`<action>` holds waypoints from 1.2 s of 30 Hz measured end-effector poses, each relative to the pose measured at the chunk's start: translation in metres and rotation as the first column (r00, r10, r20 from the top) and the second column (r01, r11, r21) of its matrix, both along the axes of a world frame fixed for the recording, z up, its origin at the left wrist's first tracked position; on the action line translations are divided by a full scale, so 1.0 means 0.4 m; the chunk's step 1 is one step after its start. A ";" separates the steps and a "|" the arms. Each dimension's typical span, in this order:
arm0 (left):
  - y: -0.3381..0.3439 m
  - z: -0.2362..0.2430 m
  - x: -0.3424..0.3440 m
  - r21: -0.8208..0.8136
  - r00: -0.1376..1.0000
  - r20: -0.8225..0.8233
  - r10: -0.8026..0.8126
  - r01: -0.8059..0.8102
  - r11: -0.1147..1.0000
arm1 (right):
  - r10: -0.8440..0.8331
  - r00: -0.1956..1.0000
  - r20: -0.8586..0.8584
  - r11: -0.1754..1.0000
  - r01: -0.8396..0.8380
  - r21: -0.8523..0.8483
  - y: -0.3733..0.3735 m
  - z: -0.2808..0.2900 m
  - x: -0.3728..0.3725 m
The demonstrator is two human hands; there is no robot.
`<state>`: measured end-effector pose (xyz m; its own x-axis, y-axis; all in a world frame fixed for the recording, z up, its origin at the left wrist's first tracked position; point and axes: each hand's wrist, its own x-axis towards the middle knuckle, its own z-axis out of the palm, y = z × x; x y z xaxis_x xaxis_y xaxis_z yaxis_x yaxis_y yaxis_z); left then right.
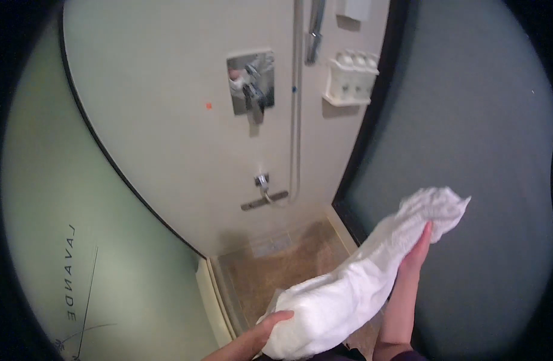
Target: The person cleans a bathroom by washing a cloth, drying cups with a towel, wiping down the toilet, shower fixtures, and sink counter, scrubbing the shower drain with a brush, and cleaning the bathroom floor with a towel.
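A bunched white towel [348, 286] stretches slantwise between my two hands, from the lower middle up to the right. My left hand [270, 330] grips its near, thicker end, with the thumb on top and the other fingers hidden behind the cloth. Under the far, narrower end is my right hand [417, 248], its thumb or a finger pressed along the side of the towel and the rest hidden. The towel hangs in the air in front of the shower entrance.
Frosted glass panels stand at the left [108, 240] and right [463, 138]. On the back wall are a chrome shower control [252, 84], a hose [295, 120], a low spout [262, 182] and a bottle rack [351, 81]. A raised sill [215, 295] borders the brown floor [282, 271].
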<state>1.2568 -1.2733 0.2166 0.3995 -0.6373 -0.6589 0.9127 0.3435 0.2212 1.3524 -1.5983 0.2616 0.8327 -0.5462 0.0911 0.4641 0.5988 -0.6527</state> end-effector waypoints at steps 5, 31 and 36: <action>-0.024 0.047 0.230 -0.132 0.904 0.274 0.329 -0.303 0.944 | -0.228 0.943 0.242 0.765 0.327 -0.554 0.187 0.211 0.473; 0.086 0.128 0.457 0.074 0.581 0.460 0.672 -0.779 0.623 | -0.015 0.882 0.471 0.026 0.471 -0.882 0.649 0.177 0.898; 0.114 0.160 0.466 0.202 0.632 0.508 0.586 -0.748 0.632 | -0.200 0.858 0.473 -0.017 0.480 -0.877 0.710 -0.078 0.926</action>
<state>1.4434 -1.2276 0.2807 0.8627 0.1656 -0.4779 0.2750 0.6395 0.7180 1.7229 -1.3145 0.2304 0.4693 -0.0682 0.8804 0.5660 -0.7421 -0.3592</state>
